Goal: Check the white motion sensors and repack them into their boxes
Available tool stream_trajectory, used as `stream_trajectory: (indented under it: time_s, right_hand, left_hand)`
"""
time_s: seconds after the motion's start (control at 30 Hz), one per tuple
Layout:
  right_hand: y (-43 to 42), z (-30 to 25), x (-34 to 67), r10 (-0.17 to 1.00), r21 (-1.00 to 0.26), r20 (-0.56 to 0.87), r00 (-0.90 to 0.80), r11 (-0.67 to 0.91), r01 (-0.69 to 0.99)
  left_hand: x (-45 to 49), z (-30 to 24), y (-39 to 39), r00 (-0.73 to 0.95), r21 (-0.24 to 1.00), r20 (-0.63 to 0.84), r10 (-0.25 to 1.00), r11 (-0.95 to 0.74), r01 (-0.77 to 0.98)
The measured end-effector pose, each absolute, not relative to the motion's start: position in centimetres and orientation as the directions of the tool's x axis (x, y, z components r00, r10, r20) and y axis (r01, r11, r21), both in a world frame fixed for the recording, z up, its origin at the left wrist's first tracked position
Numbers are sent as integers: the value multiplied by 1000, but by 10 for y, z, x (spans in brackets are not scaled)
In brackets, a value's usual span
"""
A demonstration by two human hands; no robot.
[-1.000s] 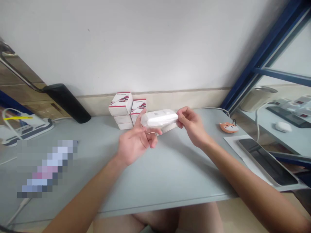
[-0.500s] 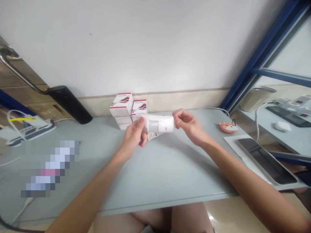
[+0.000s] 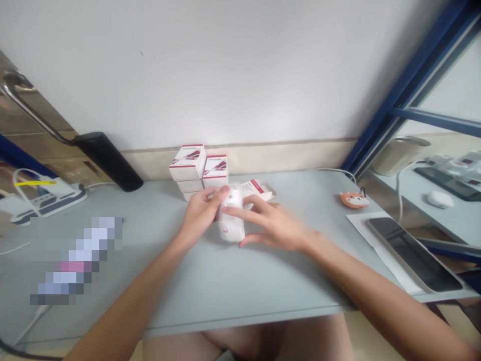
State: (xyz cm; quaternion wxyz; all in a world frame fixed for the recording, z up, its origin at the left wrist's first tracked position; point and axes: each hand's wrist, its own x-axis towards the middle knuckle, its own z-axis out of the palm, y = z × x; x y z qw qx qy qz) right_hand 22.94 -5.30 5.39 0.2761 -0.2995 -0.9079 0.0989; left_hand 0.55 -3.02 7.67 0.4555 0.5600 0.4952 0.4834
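Note:
A white rounded device [image 3: 233,231] in thin clear wrapping stands tilted above the middle of the desk, a small red mark on its lower part. My left hand [image 3: 203,208] grips its upper left side, thumb on top. From the right, my right hand [image 3: 276,223] is on it too, with the index finger across its front and the thumb at the lower right corner. Just behind lies an opened white and red carton [image 3: 257,188], partly hidden by the device and my right hand.
Several small white and red boxes [image 3: 188,163] are stacked against the wall. At the right lie an orange case [image 3: 353,199] and a phone [image 3: 415,254] on white paper. A black cylinder [image 3: 108,160], a power strip [image 3: 48,203] and a blurred-out object [image 3: 77,260] are at the left.
The device has turned from lying sideways to nearly upright and come down closer to me. My right hand has shifted from its end to its front and side, uncovering the opened carton.

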Motion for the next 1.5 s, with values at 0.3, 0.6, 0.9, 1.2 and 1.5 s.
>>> stream_trajectory:
  time_s: [0.3,0.6,0.9,1.2,1.5]
  right_hand:
    - [-45,44,232,565,-133,550,-615,786,603]
    - [-7,62,280,824,-573,566,9,385,724]
    - [16,39,297,986,-788,168,-3,136,600]
    - [8,44,289,946,-756,315,-74,298,583]
    - [-27,65,260,865,-628,450,-221,483,610]
  left_hand:
    - [7,72,-24,155,959,129,979,-83,-273]
    - [28,71,-10,437,458,476,763,-640,617]
    - [72,58,21,538,152,232,811,-576,803]
    - [52,52,-1,539,266,433,723,-673,690]
    - [34,40,-16,461,162,686,563,-735,658]
